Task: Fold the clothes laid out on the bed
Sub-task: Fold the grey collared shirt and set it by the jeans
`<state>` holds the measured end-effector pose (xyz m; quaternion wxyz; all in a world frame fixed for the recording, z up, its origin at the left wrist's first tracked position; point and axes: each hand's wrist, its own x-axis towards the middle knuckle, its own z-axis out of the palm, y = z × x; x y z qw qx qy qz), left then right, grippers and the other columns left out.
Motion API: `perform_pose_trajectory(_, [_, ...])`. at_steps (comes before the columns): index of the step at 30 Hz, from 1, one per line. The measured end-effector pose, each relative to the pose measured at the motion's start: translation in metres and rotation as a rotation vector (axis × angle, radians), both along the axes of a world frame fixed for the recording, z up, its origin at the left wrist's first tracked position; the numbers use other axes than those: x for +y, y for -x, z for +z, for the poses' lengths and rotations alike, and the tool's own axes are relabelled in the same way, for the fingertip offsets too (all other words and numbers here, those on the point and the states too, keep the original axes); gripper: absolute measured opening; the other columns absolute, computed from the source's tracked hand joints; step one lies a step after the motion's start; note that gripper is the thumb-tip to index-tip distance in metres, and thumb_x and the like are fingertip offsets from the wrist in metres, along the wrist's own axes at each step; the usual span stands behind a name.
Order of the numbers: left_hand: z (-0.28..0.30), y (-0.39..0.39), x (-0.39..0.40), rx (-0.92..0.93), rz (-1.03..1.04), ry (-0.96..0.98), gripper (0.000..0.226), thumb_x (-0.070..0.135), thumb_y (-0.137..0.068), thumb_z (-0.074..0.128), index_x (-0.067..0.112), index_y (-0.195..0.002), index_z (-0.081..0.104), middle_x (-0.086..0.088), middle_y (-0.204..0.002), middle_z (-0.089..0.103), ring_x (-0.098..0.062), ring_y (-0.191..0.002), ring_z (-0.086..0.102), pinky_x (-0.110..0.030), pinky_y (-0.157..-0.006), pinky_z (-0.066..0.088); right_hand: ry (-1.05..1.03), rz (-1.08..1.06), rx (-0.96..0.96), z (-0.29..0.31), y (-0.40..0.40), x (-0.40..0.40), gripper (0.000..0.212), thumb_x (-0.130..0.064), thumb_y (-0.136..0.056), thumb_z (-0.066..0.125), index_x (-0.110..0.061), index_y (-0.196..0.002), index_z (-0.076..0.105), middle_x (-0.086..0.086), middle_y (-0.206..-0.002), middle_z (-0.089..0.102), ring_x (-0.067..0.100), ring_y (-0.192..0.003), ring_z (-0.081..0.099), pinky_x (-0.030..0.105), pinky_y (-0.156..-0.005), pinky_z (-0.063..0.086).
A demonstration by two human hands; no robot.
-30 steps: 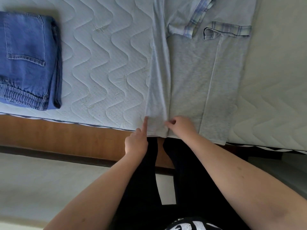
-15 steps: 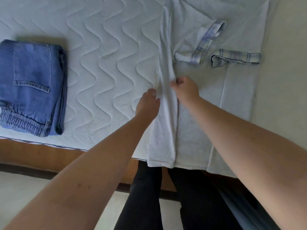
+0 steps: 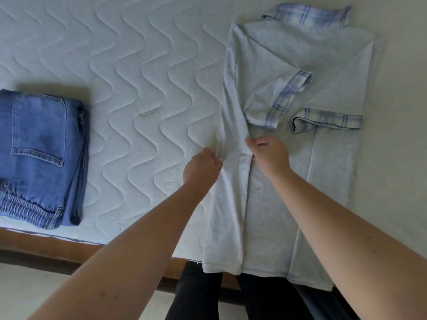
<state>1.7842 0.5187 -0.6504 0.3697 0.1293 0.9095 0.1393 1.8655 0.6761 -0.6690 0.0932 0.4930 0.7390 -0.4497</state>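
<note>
Jeans (image 3: 39, 155) lie folded at the left of the bed (image 3: 143, 72): that item looks done. Shirt (image 3: 286, 158) lies at the right, both sides and plaid-cuffed sleeves turned in to a long strip, hem at the near edge. Left hand (image 3: 201, 168) pinches the left fold edge, fingers curled on cloth; right hand (image 3: 270, 153) pinches the inner edge of that flap. Left to do, by my reading: fold the strip crosswise and stack it.

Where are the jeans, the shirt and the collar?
jeans (image 3: 38, 144): head view, on the back pocket.
shirt (image 3: 272, 204): head view, on the grey body.
collar (image 3: 307, 17): head view, on the plaid band at the top.
</note>
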Motion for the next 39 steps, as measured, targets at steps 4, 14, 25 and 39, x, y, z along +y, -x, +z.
perform_pose_trajectory(4, [-0.003, 0.038, 0.029, 0.014, 0.028, -0.174, 0.02, 0.031, -0.099, 0.048, 0.016, -0.109, 0.059, -0.001, -0.097, 0.063, -0.02, -0.087, 0.062, -0.036, -0.077, 0.052, 0.447, -0.636, 0.193, 0.008, 0.031, 0.025, 0.041, -0.047, -0.087, 0.068, -0.006, -0.091, 0.064, 0.009, -0.083, 0.068, 0.024, -0.078, 0.068, 0.039, -0.077, 0.059])
perform_pose_trajectory(14, [-0.011, 0.168, 0.145, 0.128, -0.232, -0.286, 0.057, 0.013, -0.101, 0.043, 0.029, -0.153, 0.024, -0.012, -0.131, 0.047, -0.026, -0.11, 0.055, -0.036, -0.09, 0.047, 0.458, -0.855, 0.277, 0.008, 0.052, 0.061, 0.017, 0.004, -0.086, 0.058, -0.009, -0.094, 0.051, 0.01, -0.092, 0.056, 0.022, -0.088, 0.057, 0.043, -0.093, 0.053])
perform_pose_trajectory(25, [0.012, 0.257, 0.232, 0.3, -0.802, -0.187, 0.027, 0.025, -0.085, 0.074, 0.013, -0.109, 0.07, -0.009, -0.127, 0.051, -0.028, -0.113, 0.054, -0.032, -0.089, 0.041, 0.4, -0.809, 0.393, 0.025, 0.063, 0.076, 0.038, 0.0, -0.085, 0.069, -0.013, -0.119, 0.056, -0.001, -0.095, 0.061, 0.002, -0.062, 0.061, 0.014, -0.054, 0.05])
perform_pose_trajectory(39, [-0.005, 0.268, 0.256, 0.207, -0.802, -0.052, 0.032, 0.038, -0.091, 0.067, 0.019, -0.117, 0.065, -0.003, -0.111, 0.062, -0.025, -0.108, 0.056, -0.029, -0.077, 0.036, 0.243, -0.496, 0.365, 0.018, 0.05, 0.106, 0.029, -0.041, -0.084, 0.072, -0.038, -0.109, 0.059, -0.013, -0.11, 0.064, 0.003, -0.097, 0.061, 0.024, -0.084, 0.047])
